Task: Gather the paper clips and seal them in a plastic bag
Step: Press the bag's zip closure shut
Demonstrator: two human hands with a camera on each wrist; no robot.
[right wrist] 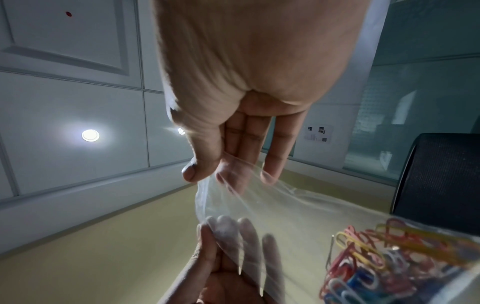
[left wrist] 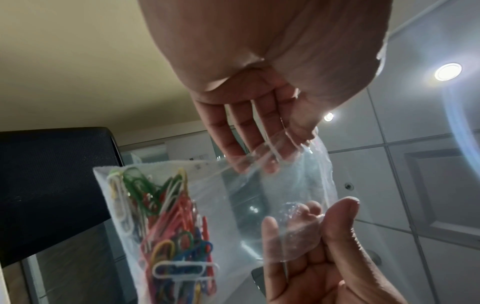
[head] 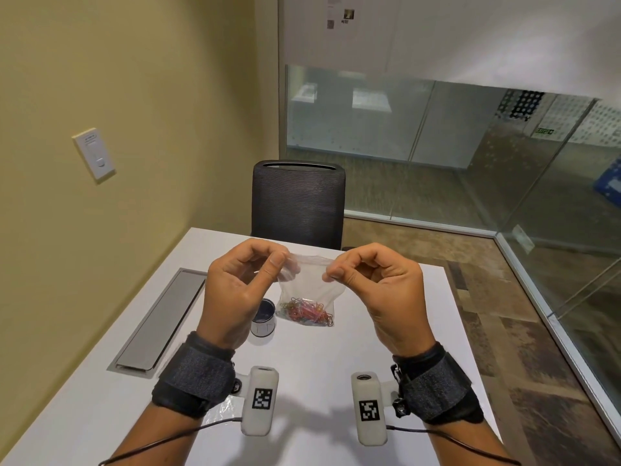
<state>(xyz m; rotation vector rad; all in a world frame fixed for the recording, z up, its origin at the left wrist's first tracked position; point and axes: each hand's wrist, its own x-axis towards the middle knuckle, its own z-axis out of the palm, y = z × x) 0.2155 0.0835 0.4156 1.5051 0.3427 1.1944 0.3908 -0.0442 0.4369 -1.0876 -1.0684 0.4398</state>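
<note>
A clear plastic bag (head: 311, 287) hangs above the white table (head: 312, 361), held by its top edge between both hands. My left hand (head: 281, 264) pinches the top left corner with thumb and fingers. At the top right corner my right hand (head: 331, 274) pinches the same way. Several coloured paper clips (head: 307, 312) lie bunched in the bottom of the bag. In the left wrist view the left hand (left wrist: 283, 152) pinches the bag (left wrist: 233, 195) and the clips (left wrist: 168, 232) show through it. In the right wrist view the right hand (right wrist: 207, 174) holds the bag (right wrist: 285, 205) above the clips (right wrist: 371, 261).
A small dark round container (head: 263, 319) stands on the table just left of the bag. A grey metal cover plate (head: 161, 317) is set into the table's left side. A black mesh chair (head: 297, 203) stands at the far edge. Glass walls run along the right.
</note>
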